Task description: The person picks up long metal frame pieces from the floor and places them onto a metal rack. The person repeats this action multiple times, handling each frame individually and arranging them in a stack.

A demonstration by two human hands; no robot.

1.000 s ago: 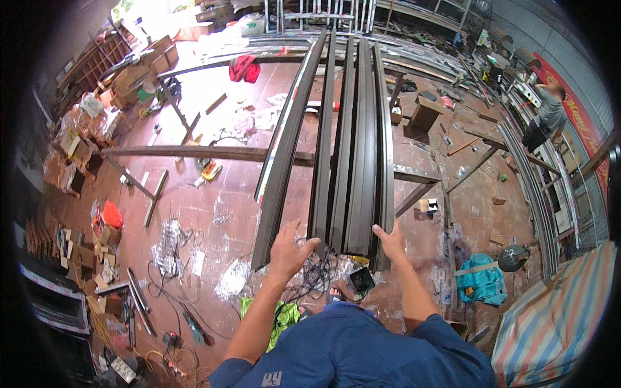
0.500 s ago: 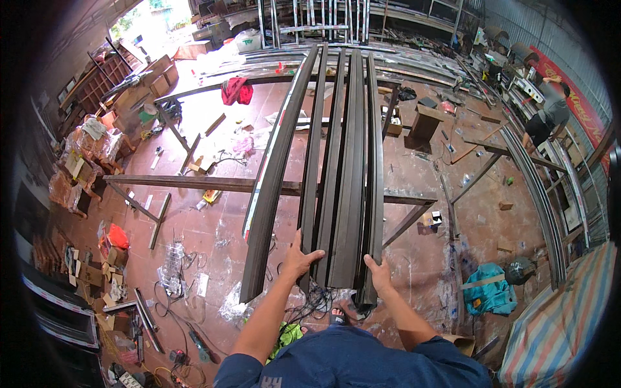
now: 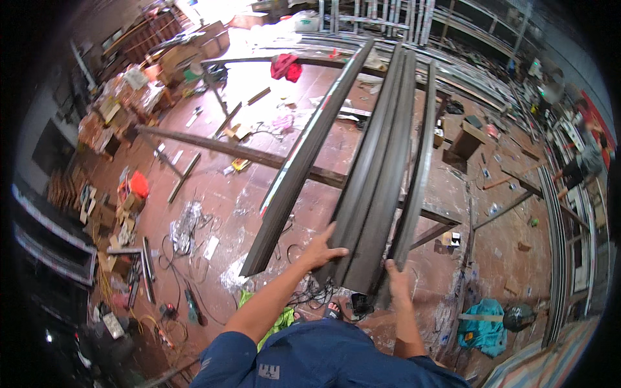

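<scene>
Several long dark grey metal profiles lie lengthwise in front of me on a rack. My left hand (image 3: 321, 251) grips the left edge of the middle bundle of profiles (image 3: 372, 207) near its close end, thumb on top and fingers partly hidden below. My right hand (image 3: 397, 280) is closed on the near end of the separate right-hand profile (image 3: 417, 174), its thumb along the top and its other fingers mostly hidden. A gap separates the bundle from a wide left-hand profile (image 3: 288, 216), which has a white strip along its side and is untouched by either hand.
A dark metal crossbeam (image 3: 226, 146) of the rack runs under the profiles. Cables, scraps and a turquoise bag (image 3: 484, 330) lie on the red tiled floor. At the far right, a person (image 3: 585, 161) stands by a workbench. A red cloth (image 3: 285, 67) hangs on the far crossbeam.
The middle profiles, earlier spaced apart, now lie together as one bundle. A wider gap separates them from the left-hand profile. My hands have moved with them, and the view has turned somewhat.
</scene>
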